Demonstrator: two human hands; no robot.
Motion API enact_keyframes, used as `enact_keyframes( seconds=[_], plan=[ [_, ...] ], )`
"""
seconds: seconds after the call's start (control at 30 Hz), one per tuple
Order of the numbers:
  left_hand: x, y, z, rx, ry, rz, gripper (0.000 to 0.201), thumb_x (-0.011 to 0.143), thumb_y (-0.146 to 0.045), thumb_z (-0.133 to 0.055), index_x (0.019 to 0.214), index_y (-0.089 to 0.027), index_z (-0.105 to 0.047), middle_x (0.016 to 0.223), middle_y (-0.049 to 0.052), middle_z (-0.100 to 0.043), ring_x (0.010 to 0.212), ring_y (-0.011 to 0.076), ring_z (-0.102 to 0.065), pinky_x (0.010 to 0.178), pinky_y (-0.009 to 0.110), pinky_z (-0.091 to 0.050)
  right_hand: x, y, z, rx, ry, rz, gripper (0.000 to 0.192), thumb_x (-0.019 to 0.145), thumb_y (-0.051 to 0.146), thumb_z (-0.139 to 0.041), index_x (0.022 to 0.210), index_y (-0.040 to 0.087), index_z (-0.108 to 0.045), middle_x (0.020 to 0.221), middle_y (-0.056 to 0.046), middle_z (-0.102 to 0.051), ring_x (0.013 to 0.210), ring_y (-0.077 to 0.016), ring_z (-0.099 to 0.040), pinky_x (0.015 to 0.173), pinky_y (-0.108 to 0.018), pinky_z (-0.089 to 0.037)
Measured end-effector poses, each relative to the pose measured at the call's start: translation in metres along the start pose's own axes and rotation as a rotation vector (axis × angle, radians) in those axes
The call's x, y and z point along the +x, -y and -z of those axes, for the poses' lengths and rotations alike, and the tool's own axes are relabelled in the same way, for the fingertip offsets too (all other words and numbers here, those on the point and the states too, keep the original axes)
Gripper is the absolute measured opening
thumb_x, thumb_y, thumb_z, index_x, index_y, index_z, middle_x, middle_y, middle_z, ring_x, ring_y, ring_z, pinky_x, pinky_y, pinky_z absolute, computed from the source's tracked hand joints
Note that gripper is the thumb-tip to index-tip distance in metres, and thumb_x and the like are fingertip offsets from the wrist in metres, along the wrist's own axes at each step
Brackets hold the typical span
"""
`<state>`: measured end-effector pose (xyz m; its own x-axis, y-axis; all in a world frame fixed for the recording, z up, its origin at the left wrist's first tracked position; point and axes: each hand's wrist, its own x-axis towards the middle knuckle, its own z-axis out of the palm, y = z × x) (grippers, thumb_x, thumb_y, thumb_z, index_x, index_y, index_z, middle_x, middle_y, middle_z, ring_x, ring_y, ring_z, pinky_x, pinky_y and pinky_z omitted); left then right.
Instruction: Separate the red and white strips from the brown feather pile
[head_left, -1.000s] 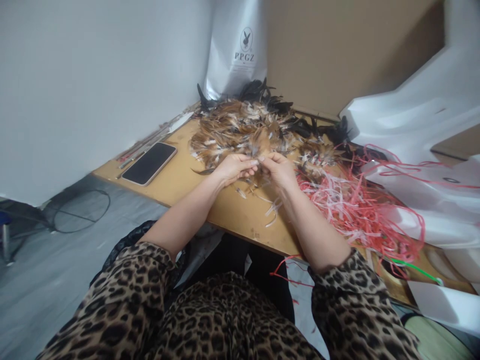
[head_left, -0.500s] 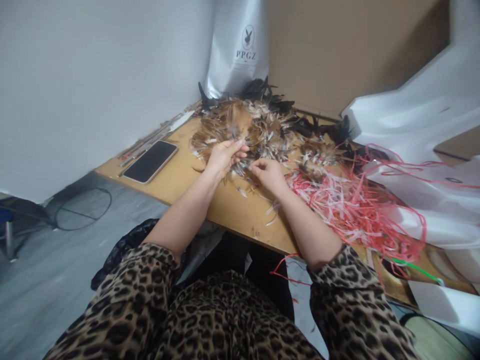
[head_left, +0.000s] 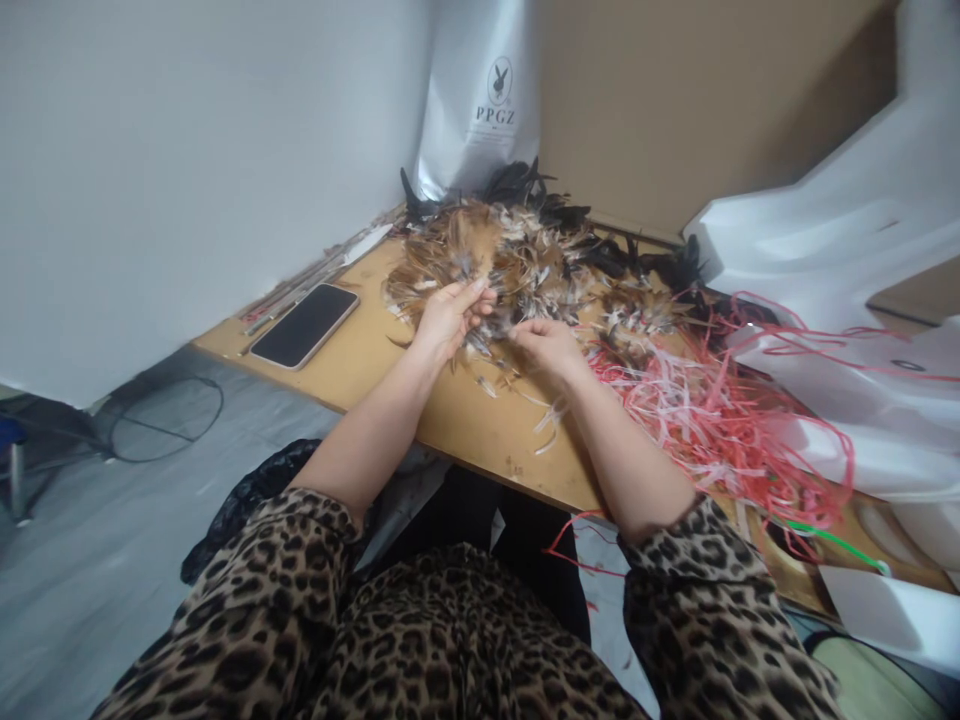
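- Left hand (head_left: 448, 318) raised at the near edge of the feather pile (head_left: 517, 262), fingers curled round a small bunch, seemingly to keep gathered feathers together.
- Right hand (head_left: 547, 343) low on the table (head_left: 390, 365) just beside, fingers pinched shut; on a feather or not, cannot tell.
- Red strips (head_left: 705, 410) heaped right of the pile.
- Phone (head_left: 305, 325) apart at left, out of the mess.
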<state>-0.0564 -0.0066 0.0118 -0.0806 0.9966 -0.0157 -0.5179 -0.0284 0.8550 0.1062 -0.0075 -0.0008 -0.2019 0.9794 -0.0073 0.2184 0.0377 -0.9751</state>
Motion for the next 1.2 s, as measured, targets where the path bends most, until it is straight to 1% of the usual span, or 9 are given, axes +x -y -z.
enact_keyframes(
  seconds=[0.07, 0.13, 0.33, 0.47, 0.63, 0.8, 0.9, 1.03, 1.2],
  plan=[
    [0.0, 0.001, -0.001, -0.021, 0.008, 0.032, 0.013, 0.074, -0.025, -0.065, 0.081, -0.013, -0.062, 0.076, 0.001, -0.067, 0.054, 0.0014, -0.056, 0.045, 0.011, -0.037, 0.0, 0.003, 0.01, 0.276, 0.034, -0.074, 0.028, 0.053, 0.036, -0.073, 0.066, 0.016, -0.058, 0.048, 0.006, -0.047, 0.04, -0.0045, -0.034, 0.039, -0.019, -0.022],
    [0.0, 0.003, -0.001, -0.028, 0.041, 0.078, 0.012, 0.074, -0.023, -0.065, 0.08, -0.012, -0.063, 0.077, 0.002, -0.067, 0.054, 0.0016, -0.056, 0.045, 0.011, -0.037, -0.001, 0.007, 0.015, 0.44, 0.059, -0.08, 0.033, 0.049, 0.034, -0.077, 0.068, 0.016, -0.058, 0.052, 0.006, -0.049, 0.042, -0.0036, -0.035, 0.039, -0.018, -0.021],
    [-0.004, 0.014, -0.005, -0.041, 0.158, 0.215, 0.011, 0.073, -0.017, -0.065, 0.081, -0.009, -0.064, 0.079, 0.005, -0.068, 0.056, 0.0041, -0.059, 0.044, 0.012, -0.04, -0.003, 0.013, 0.007, 0.596, -0.053, -0.001, 0.032, 0.05, 0.033, -0.078, 0.07, 0.019, -0.058, 0.055, 0.007, -0.052, 0.049, -0.0051, -0.045, 0.043, -0.017, -0.032],
    [-0.007, 0.02, -0.01, -0.068, 0.208, 0.275, 0.01, 0.074, -0.014, -0.064, 0.082, -0.007, -0.065, 0.078, 0.007, -0.068, 0.058, 0.0054, -0.061, 0.046, 0.012, -0.042, -0.004, 0.012, -0.004, 0.604, -0.082, 0.041, 0.029, 0.055, 0.035, -0.076, 0.073, 0.02, -0.058, 0.06, 0.005, -0.058, 0.058, -0.0076, -0.054, 0.052, -0.019, -0.041],
    [-0.01, 0.022, -0.013, -0.091, 0.222, 0.309, 0.008, 0.074, -0.012, -0.063, 0.08, -0.007, -0.064, 0.074, 0.006, -0.067, 0.057, 0.0056, -0.062, 0.047, 0.012, -0.043, -0.003, 0.007, -0.012, 0.571, -0.139, 0.072, 0.027, 0.058, 0.037, -0.073, 0.074, 0.02, -0.058, 0.063, 0.004, -0.06, 0.06, -0.0085, -0.056, 0.059, -0.022, -0.046],
    [-0.01, 0.022, -0.014, -0.087, 0.221, 0.31, 0.006, 0.074, -0.01, -0.063, 0.077, -0.005, -0.063, 0.067, 0.005, -0.065, 0.054, 0.0041, -0.06, 0.048, 0.011, -0.043, -0.004, 0.006, -0.016, 0.582, -0.167, 0.107, 0.025, 0.059, 0.035, -0.072, 0.074, 0.02, -0.059, 0.063, 0.004, -0.06, 0.058, -0.0083, -0.055, 0.06, -0.023, -0.047],
    [-0.01, 0.023, -0.015, -0.068, 0.215, 0.299, 0.005, 0.074, -0.009, -0.063, 0.075, -0.004, -0.063, 0.062, 0.004, -0.063, 0.053, 0.0035, -0.058, 0.049, 0.01, -0.043, -0.006, 0.007, -0.018, 0.515, -0.194, 0.12, 0.024, 0.061, 0.036, -0.071, 0.075, 0.019, -0.059, 0.065, 0.003, -0.06, 0.06, -0.0091, -0.055, 0.062, -0.024, -0.048],
    [-0.01, 0.023, -0.014, -0.03, 0.196, 0.254, 0.007, 0.073, -0.011, -0.064, 0.071, -0.004, -0.062, 0.062, 0.004, -0.063, 0.051, 0.0024, -0.057, 0.048, 0.011, -0.041, -0.008, 0.008, -0.017, 0.414, -0.234, 0.131, 0.022, 0.062, 0.035, -0.069, 0.075, 0.018, -0.061, 0.066, 0.002, -0.061, 0.061, -0.0089, -0.055, 0.061, -0.022, -0.045],
    [-0.01, 0.023, -0.014, -0.025, 0.188, 0.24, 0.006, 0.074, -0.01, -0.063, 0.072, -0.004, -0.062, 0.062, 0.004, -0.063, 0.052, 0.0028, -0.057, 0.048, 0.011, -0.041, -0.008, 0.009, -0.017, 0.395, -0.258, 0.16, 0.019, 0.063, 0.033, -0.067, 0.072, 0.017, -0.06, 0.064, 0.003, -0.06, 0.059, -0.0078, -0.053, 0.058, -0.021, -0.042]
  ],
)
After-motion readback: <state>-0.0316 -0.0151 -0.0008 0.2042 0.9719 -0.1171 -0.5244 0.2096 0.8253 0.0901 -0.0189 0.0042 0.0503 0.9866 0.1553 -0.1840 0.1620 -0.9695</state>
